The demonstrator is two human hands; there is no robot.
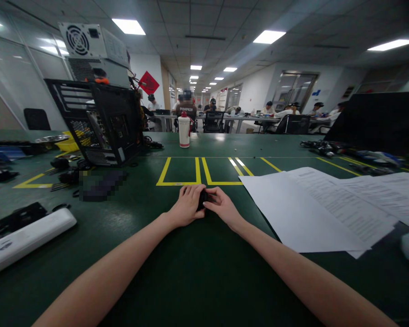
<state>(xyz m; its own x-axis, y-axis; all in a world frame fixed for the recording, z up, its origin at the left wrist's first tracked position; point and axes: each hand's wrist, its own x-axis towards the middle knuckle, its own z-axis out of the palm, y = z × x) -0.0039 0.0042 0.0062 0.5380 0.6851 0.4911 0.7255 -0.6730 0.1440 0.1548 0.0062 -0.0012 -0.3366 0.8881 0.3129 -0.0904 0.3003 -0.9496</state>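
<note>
A small black object (202, 200) sits between the two hands, just above or on the green tabletop (139, 254); which of the two is hard to tell. The left hand (188, 205) wraps it from one side, palm down, and the right hand (224, 206) pinches at its other side with thumb and fingers. Papers (313, 209) lie to the right, near the right arm, and the yellow tape lines (182, 184) run just beyond the hands.
</note>
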